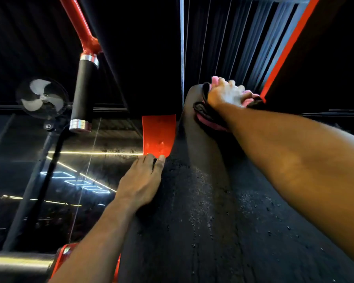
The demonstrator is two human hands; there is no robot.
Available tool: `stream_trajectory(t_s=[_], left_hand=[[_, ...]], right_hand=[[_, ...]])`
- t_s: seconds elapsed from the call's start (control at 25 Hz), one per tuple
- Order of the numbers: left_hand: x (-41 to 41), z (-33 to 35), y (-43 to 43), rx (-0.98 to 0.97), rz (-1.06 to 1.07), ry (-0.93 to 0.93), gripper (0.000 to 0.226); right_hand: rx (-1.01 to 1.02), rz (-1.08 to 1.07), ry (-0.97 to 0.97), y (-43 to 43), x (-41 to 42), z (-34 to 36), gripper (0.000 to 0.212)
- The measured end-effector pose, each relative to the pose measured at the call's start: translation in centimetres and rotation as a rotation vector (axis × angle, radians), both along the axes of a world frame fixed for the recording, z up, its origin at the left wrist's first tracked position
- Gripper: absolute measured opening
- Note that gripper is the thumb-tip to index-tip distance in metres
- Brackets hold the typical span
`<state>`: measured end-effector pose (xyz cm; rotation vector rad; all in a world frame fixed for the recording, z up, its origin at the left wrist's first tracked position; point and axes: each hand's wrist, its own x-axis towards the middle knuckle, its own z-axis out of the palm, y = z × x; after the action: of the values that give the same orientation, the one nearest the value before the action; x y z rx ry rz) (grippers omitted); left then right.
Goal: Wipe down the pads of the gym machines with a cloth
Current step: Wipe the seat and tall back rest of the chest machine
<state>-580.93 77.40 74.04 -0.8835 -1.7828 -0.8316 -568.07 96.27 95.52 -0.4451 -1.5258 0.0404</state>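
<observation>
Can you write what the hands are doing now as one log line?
step: wiping pad top | right hand: holds pink cloth against pad | left hand: flat on pad's left edge

Head-worn wide-angle, close along pad [192, 201]
</observation>
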Motion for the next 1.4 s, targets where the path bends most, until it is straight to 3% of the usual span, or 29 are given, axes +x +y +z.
stream_trajectory(t_s=[0.08,0.28,0.48,0.56,0.64,0.8,1.0,1.16,1.28,1.4], left_hand=[[0.0,-0.1,-0.1,0.031,-0.039,-0.009,0.054],[0.9,0.1,-0.4,0.024,-0.057,-0.055,0.050],[1.6,0.5,-0.9,-0.024,-0.033,-0.115,0.044],[1.5,0.6,-0.8,-0.030,-0.023,-0.113,0.044],[1.2,0.6,-0.7,-0.022,-0.028,-0.101,0.042],[1.1,0.6,-0.4,0.004,-0.018,-0.095,0.040],[0.5,0.4,0.1,0.032,0.006,-0.060,0.039],[0.3,0.2,0.4,0.043,0.046,-0.036,0.045],[0.9,0.1,0.5,0.083,0.050,-0.040,0.050],[1.5,0.0,0.7,0.108,0.047,-0.057,0.052]], right_hand=[[0.121,-0.051,-0.062,-0.6,-0.8,-0.4,0.048],[0.333,-0.046,-0.530,3.1,2.0,-6.7,0.093],[0.372,-0.086,-0.662,4.2,4.7,-12.1,0.108],[0.464,-0.102,-0.546,4.5,4.5,-14.0,0.104],[0.505,-0.123,-0.391,4.9,3.6,-15.0,0.086],[0.500,-0.145,-0.146,4.5,1.4,-12.6,0.061],[0.317,-0.117,0.043,3.2,0.1,-5.3,0.042],[-0.049,0.107,0.077,0.6,1.1,1.4,0.040],[0.264,-0.024,-0.046,-1.0,0.6,0.8,0.034],[0.599,-0.021,-0.165,-1.1,0.1,-3.8,0.032]])
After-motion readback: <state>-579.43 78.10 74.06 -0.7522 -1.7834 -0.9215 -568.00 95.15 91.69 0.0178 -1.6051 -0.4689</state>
